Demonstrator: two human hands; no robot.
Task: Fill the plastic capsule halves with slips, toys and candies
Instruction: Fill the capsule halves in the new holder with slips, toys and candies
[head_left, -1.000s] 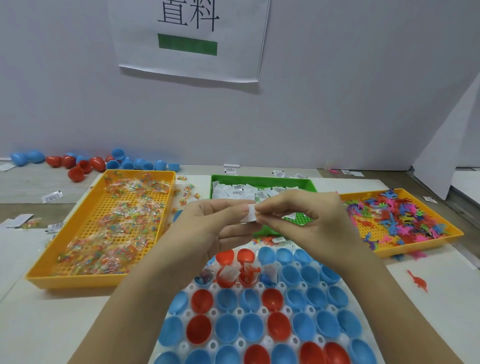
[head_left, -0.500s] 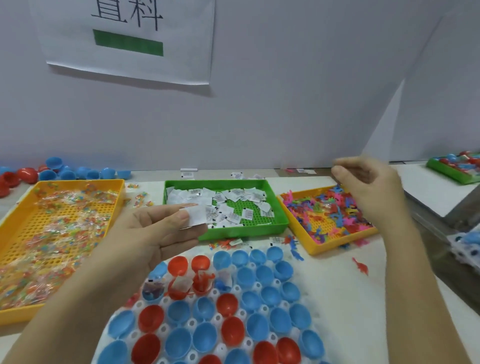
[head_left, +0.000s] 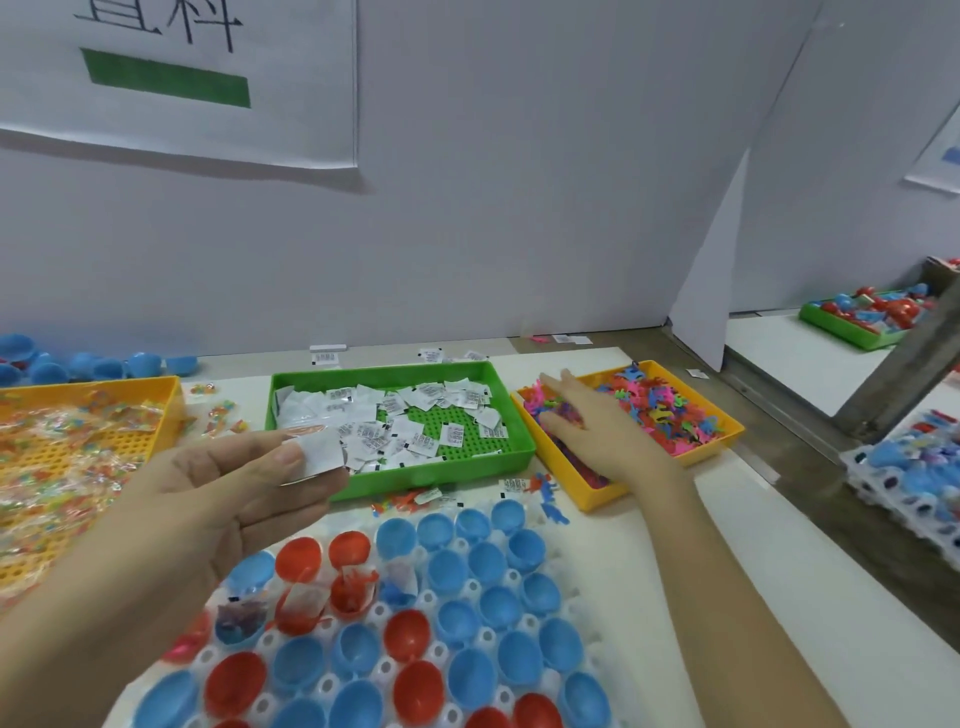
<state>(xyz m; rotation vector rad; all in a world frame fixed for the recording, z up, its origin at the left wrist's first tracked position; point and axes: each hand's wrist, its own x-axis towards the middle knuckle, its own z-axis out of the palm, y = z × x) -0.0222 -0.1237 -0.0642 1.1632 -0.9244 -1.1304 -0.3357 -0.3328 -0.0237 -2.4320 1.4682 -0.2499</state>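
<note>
My left hand (head_left: 228, 499) pinches a white paper slip (head_left: 322, 451) between thumb and fingers, above the white holder (head_left: 582, 592) of red and blue capsule halves (head_left: 467, 571). Several halves at the holder's left hold slips and toys. My right hand (head_left: 597, 431) lies with fingers spread on the small coloured toys (head_left: 670, 410) in the right yellow tray (head_left: 592, 496). The green tray (head_left: 441, 467) between my hands holds more slips. Wrapped candies (head_left: 67, 457) fill the left yellow tray (head_left: 169, 410).
Loose blue capsule halves (head_left: 104, 364) lie against the wall at the back left. A few toys and slips are scattered on the table in front of the green tray. At the right, beyond a gap, stand another green tray (head_left: 852, 332) and a filled holder (head_left: 914, 467).
My right hand has let go of the slip and come down onto the toys in the right yellow tray. My left hand keeps the slip. The view has turned right.
</note>
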